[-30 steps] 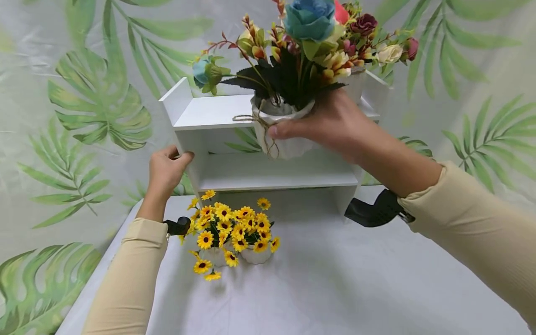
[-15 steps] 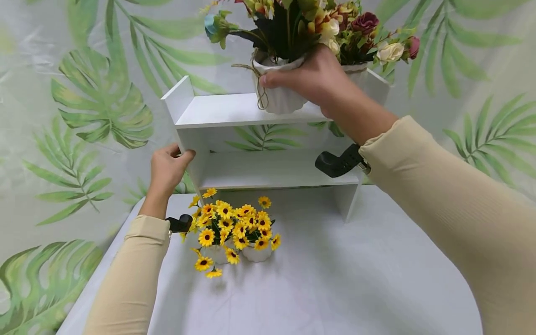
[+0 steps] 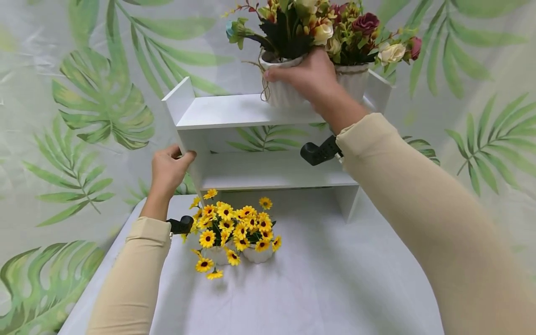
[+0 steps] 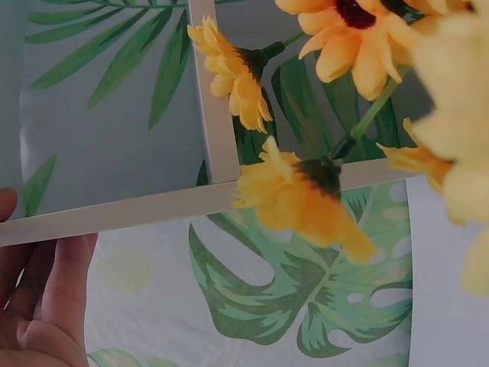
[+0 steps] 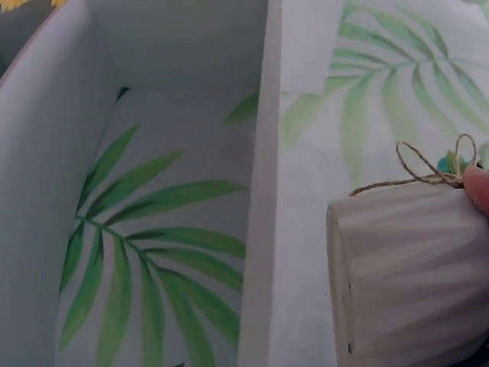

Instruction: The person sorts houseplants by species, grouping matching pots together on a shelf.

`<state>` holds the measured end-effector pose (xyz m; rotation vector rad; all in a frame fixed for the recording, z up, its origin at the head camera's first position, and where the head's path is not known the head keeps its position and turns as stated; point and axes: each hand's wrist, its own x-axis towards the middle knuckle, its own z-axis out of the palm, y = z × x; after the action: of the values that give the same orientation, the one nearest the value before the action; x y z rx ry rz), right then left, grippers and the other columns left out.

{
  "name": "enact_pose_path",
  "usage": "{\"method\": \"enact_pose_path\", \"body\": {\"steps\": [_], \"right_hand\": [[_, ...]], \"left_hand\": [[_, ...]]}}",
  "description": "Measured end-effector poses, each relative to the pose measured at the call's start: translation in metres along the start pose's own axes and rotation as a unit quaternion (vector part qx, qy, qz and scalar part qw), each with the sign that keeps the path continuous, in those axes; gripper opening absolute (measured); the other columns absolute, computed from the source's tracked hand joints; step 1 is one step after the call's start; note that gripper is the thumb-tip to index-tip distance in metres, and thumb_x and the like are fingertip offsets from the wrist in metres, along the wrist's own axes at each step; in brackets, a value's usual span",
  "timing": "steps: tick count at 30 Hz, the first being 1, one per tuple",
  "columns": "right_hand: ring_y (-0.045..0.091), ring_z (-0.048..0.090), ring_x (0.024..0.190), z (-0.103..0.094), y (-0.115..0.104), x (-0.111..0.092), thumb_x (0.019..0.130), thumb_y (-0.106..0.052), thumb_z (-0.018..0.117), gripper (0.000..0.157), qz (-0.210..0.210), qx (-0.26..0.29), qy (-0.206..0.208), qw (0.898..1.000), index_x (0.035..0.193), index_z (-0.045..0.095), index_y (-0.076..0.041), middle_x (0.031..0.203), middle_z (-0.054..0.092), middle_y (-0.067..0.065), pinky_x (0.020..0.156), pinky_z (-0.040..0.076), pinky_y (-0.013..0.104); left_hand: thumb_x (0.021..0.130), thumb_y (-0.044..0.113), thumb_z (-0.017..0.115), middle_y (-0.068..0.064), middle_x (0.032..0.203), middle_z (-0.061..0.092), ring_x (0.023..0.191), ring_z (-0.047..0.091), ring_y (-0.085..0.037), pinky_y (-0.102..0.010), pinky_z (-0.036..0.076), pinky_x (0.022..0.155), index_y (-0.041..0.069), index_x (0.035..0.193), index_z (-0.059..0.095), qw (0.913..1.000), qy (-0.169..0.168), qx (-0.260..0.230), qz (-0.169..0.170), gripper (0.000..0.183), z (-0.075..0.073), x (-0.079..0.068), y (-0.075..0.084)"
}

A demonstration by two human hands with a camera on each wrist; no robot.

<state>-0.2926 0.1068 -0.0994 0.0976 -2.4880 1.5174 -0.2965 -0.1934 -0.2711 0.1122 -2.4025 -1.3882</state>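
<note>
My left hand (image 3: 169,168) pinches the left side panel of a white shelf unit (image 3: 268,170); in the left wrist view the thumb is on one side of the board and the fingers (image 4: 65,287) on the other. Up at the top shelf, my right hand (image 3: 307,77) grips a white flowerpot (image 3: 281,88) of mixed artificial flowers, tied with twine (image 5: 432,176). The pot is upright over the top board, near its middle; whether its base touches I cannot tell. Close on its right stands another white flowerpot (image 3: 353,80) with dark red and cream roses.
Two white pots of yellow sunflowers (image 3: 226,228) stand on the white-covered table (image 3: 301,284), in front of the shelf's lower left. The top shelf (image 3: 222,109) has raised side panels. A leaf-print cloth (image 3: 100,107) hangs behind.
The right hand has carried its flowerpot away from me, over the top shelf and up beside the rose pot, then slightly right. My left hand has stayed on the side panel.
</note>
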Motion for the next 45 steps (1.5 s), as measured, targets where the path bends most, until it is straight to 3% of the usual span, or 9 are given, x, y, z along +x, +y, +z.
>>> {"method": "enact_pose_path", "body": {"steps": [4,12,23,32,37,40,42,45], "right_hand": [[0.009,0.041,0.135,0.004,0.008,0.008,0.075,-0.037,0.085,0.084,0.012,0.011,0.011,1.0,0.146,0.043,-0.023,0.152,0.044,-0.006,0.115,0.032,0.023],[0.01,0.042,0.135,0.022,0.015,0.018,0.075,-0.035,0.086,0.088,0.056,0.046,0.009,0.997,0.148,0.039,-0.02,0.152,0.045,-0.004,0.115,0.033,0.023],[0.009,0.04,0.134,0.031,0.029,0.019,0.083,-0.043,0.076,0.082,0.046,0.057,-0.03,0.997,0.149,0.034,-0.018,0.154,0.039,-0.001,0.113,0.036,0.027],[0.011,0.045,0.132,0.034,0.037,0.021,0.087,-0.044,0.072,0.072,0.003,0.06,-0.032,0.998,0.146,0.04,-0.016,0.151,0.044,0.003,0.111,0.039,0.029],[0.011,0.033,0.146,0.032,0.041,0.019,0.086,-0.052,0.069,0.085,0.015,0.035,-0.029,0.999,0.154,0.028,-0.019,0.161,0.03,0.002,0.117,0.033,0.029],[0.013,0.022,0.153,0.03,0.044,0.011,0.089,-0.056,0.063,0.093,0.018,-0.011,-0.013,1.0,0.159,0.014,-0.02,0.166,0.019,-0.001,0.122,0.028,0.032],[0.015,0.022,0.153,0.03,0.049,0.002,0.091,-0.054,0.059,0.089,-0.005,-0.032,0.015,0.999,0.159,0.013,-0.02,0.166,0.02,0.0,0.122,0.027,0.033],[0.018,0.031,0.148,0.035,0.062,-0.016,0.094,-0.041,0.06,0.073,-0.108,-0.027,0.108,0.988,0.154,0.029,-0.014,0.159,0.034,0.005,0.12,0.028,0.034]], "left_hand": [[0.09,0.028,0.061,-0.016,0.125,0.07,0.114,0.063,-0.027,-0.031,0.049,0.086,0.003,0.119,0.071,1.0,0.003,-0.002,0.007,0.039,0.002,0.001,-0.001],[0.091,0.026,0.06,-0.018,0.128,0.068,0.119,0.062,-0.03,-0.043,0.05,0.095,0.002,0.122,0.069,0.9998,-0.003,-0.012,0.016,0.04,0.004,0.0,-0.004],[0.091,0.028,0.06,-0.017,0.123,0.07,0.116,0.064,-0.029,-0.04,0.051,0.091,0.003,0.115,0.071,0.9999,0.009,-0.004,0.011,0.037,0.008,-0.001,-0.008],[0.091,0.03,0.059,-0.017,0.122,0.07,0.116,0.064,-0.03,-0.042,0.051,0.091,0.003,0.114,0.072,0.9998,0.012,0.001,0.013,0.038,0.009,0.0,-0.006],[0.091,0.029,0.06,-0.017,0.124,0.07,0.116,0.064,-0.029,-0.044,0.051,0.093,0.004,0.117,0.072,0.9997,0.014,-0.007,0.019,0.039,0.011,0.002,-0.006],[0.091,0.029,0.06,-0.016,0.125,0.069,0.116,0.064,-0.029,-0.043,0.051,0.094,0.004,0.118,0.071,0.9996,0.013,-0.012,0.021,0.039,0.011,0.002,-0.006],[0.091,0.028,0.06,-0.016,0.126,0.069,0.117,0.064,-0.029,-0.043,0.051,0.094,0.003,0.119,0.071,0.9997,0.012,-0.012,0.019,0.039,0.011,0.001,-0.006],[0.092,0.029,0.057,-0.016,0.128,0.067,0.118,0.063,-0.03,-0.042,0.051,0.092,0.004,0.12,0.069,0.9999,0.01,0.002,0.012,0.039,0.01,0.0,-0.005]]}}
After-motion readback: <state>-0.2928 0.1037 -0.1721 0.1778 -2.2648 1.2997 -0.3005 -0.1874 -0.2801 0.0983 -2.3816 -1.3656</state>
